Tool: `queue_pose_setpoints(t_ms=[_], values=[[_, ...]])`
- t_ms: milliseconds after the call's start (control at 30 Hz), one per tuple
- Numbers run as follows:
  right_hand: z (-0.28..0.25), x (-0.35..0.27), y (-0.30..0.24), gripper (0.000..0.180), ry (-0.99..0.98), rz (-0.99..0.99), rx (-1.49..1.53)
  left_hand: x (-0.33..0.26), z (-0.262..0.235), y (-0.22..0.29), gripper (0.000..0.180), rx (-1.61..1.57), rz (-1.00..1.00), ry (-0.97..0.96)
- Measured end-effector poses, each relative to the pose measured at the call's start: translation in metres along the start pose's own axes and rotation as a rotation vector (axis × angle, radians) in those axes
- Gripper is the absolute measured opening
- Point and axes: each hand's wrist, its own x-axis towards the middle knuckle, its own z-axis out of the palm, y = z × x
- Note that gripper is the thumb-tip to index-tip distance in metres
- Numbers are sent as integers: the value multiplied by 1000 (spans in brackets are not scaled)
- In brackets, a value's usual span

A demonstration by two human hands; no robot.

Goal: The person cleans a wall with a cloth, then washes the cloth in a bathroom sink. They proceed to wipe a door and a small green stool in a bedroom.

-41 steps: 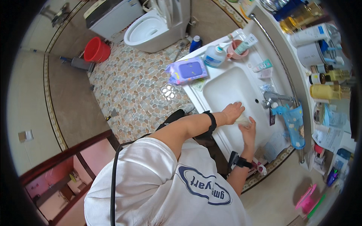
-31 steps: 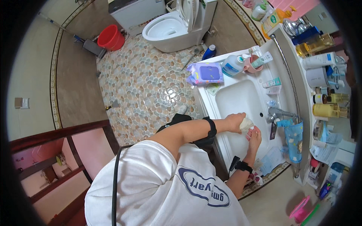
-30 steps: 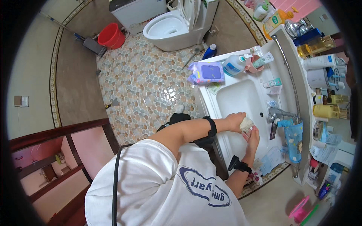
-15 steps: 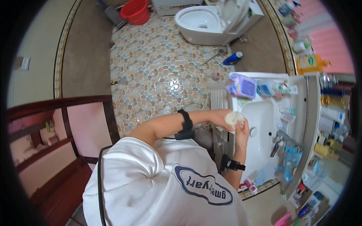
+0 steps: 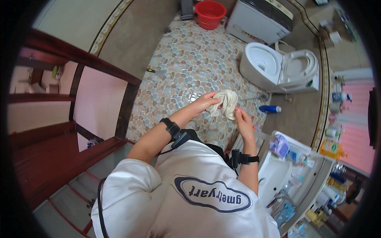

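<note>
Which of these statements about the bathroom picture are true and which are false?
1. Both hands hold a pale cloth. True: the left hand and right hand grip it.
2. The toilet lid is shut. False: it is raised and the bowl is open.
3. A red bucket stands on the pebble floor. True.
4. The cloth lies in the sink. False: it is held up over the floor, away from the sink.
</note>
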Motion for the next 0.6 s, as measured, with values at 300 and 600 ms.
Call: queue_pose_setpoints(t_ms=[300, 600], values=[[95, 86, -54, 14, -478, 6, 117, -64, -65, -1, 38, 31, 244, 404], [136, 130, -96, 16, -740, 172, 514, -113, -83, -13, 30, 860, 553, 1376]])
